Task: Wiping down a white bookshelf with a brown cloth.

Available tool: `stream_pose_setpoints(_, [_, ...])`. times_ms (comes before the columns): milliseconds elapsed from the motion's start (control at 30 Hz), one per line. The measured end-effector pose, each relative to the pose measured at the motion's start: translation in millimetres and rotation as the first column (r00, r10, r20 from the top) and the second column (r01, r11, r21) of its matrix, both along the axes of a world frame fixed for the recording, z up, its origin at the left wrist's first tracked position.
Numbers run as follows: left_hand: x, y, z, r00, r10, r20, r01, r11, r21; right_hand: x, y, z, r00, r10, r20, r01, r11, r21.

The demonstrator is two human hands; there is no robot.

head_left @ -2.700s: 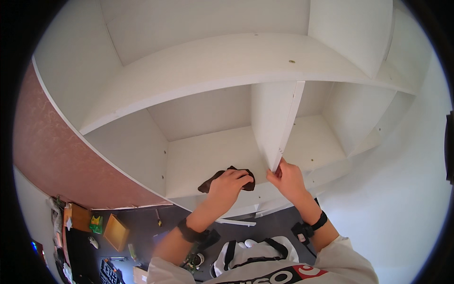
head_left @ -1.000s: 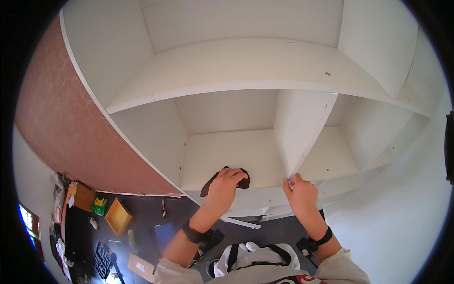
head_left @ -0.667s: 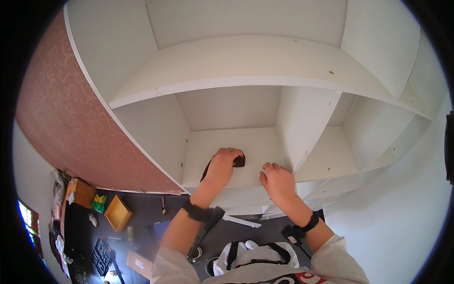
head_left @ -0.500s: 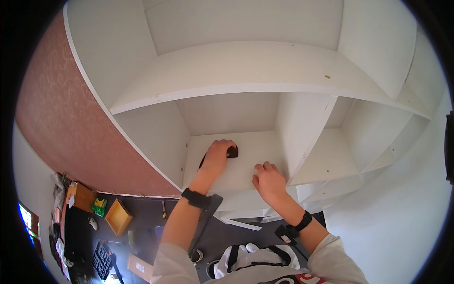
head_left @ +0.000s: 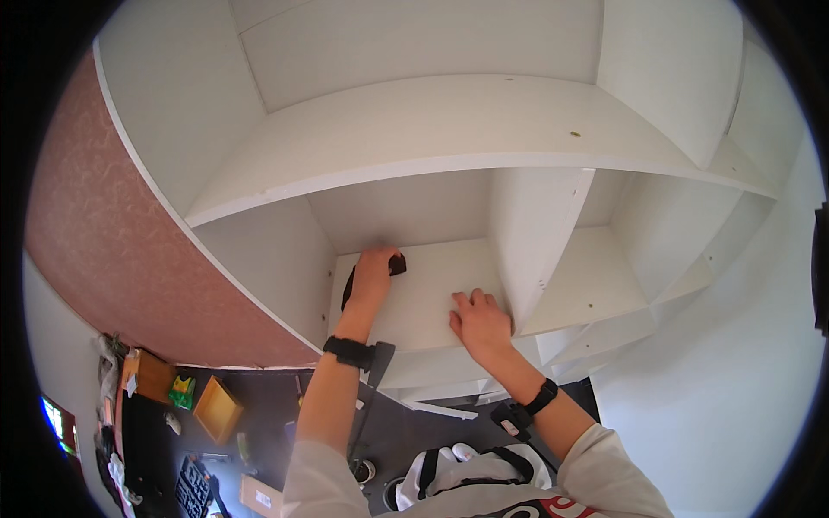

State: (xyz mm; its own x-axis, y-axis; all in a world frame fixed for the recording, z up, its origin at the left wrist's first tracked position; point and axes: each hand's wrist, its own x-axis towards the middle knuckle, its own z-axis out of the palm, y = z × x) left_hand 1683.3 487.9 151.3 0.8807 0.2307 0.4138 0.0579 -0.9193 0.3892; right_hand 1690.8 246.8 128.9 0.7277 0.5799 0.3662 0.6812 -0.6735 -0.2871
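Observation:
Inside the middle-left compartment of a white shelf unit, my left hand is closed around a black object. One dark end sticks out beside the fingers, and a dark strip shows on the hand's left. My palm hides the rest, so its kind is unclear. The hand is low over the compartment's bottom board, near the back panel. My right hand holds nothing. Its fingers are spread over the same board near the front edge, left of the upright divider.
A curved-looking shelf board runs above both hands. More white compartments continue right. A reddish patterned side panel stands left. On the dark floor lie a wooden tray, a green package, a black case and a cardboard box.
My left hand has slid with the black object toward the back left of the compartment. My right hand stays near the divider. The view has shifted slightly.

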Motion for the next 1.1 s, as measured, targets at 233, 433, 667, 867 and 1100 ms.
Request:
stream_pose_setpoints(233, [-84.4,-43.5,9.6,0.998,-0.038,0.054,0.040,0.998,-0.047,1.1,-3.4,-3.0,1.000,-0.009,0.013,0.009,1.000,0.024])
stream_pose_setpoints(433, [-148.8,-71.5,18.5,0.998,0.009,0.069,-0.002,0.994,-0.106,-4.5,-0.7,-3.3,1.000,-0.010,0.023,0.009,1.000,0.024])
stream_pose_setpoints(667, [-154.0,-77.0,19.3,0.995,0.039,0.087,-0.027,0.990,-0.138,-5.5,0.1,-5.4,0.997,-0.021,0.079,0.021,1.000,0.003])
stream_pose_setpoints(867, [-130.4,-64.9,16.4,0.996,0.072,0.049,-0.066,0.991,-0.117,-3.1,-2.7,-5.6,0.995,-0.005,0.098,0.008,0.999,-0.034])
stream_pose_setpoints(1100, [-79.4,-16.7,8.8,0.985,0.172,-0.031,-0.172,0.985,-0.021,-3.8,-0.2,-6.6,0.995,0.001,0.101,-0.001,1.000,-0.004])
